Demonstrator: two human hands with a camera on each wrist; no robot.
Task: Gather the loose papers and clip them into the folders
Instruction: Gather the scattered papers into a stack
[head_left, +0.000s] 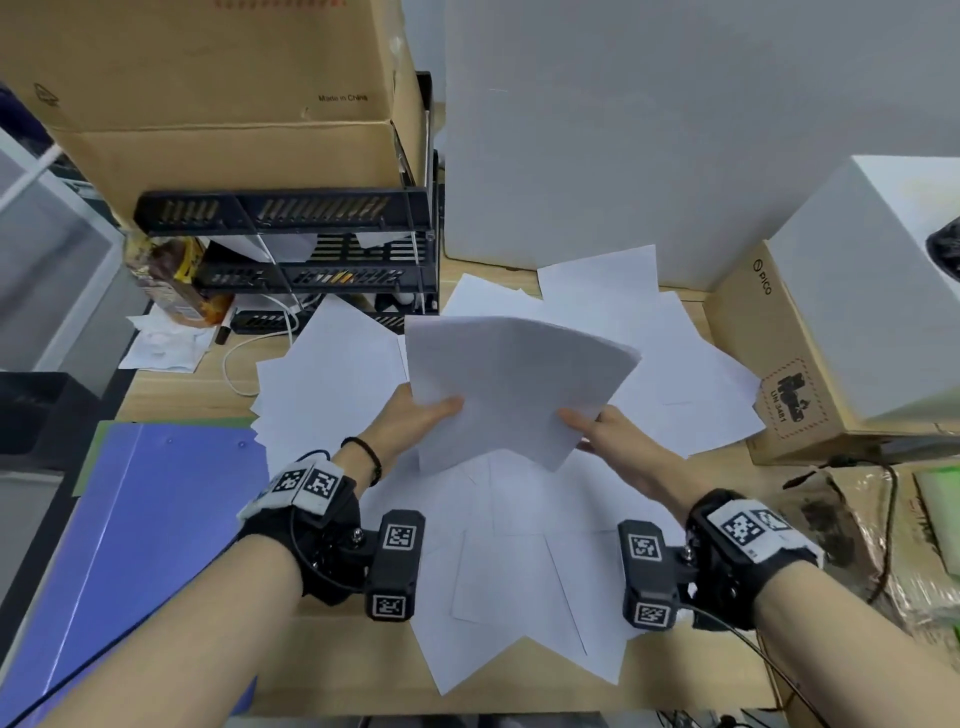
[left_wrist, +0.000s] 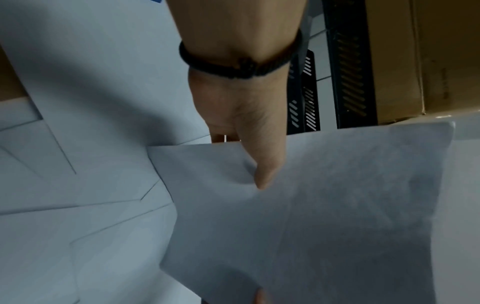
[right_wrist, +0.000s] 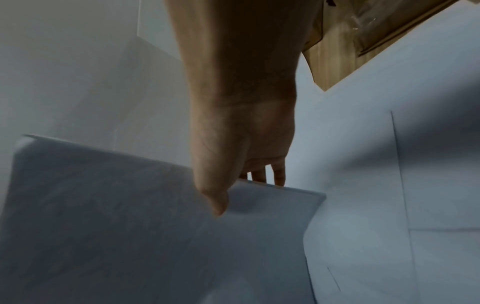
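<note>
A stack of white papers (head_left: 511, 384) is lifted above the desk, tilted, held from both sides. My left hand (head_left: 423, 415) pinches its left edge, thumb on top (left_wrist: 265, 164), fingers underneath. My right hand (head_left: 597, 423) pinches the lower right edge, thumb on top (right_wrist: 215, 197), fingers below the sheets. Several loose white sheets (head_left: 519, 561) lie fanned out on the wooden desk (head_left: 171, 397) beneath and around the stack. A blue folder (head_left: 140, 545) lies flat at the front left of the desk.
A black mesh shelf rack (head_left: 311, 260) carries a cardboard box (head_left: 208, 88) at the back left. A white board (head_left: 649, 130) stands behind. A cardboard and white box (head_left: 831, 338) sit right. A white cable (head_left: 244, 358), a bottle (head_left: 166, 280) and tissue lie back left.
</note>
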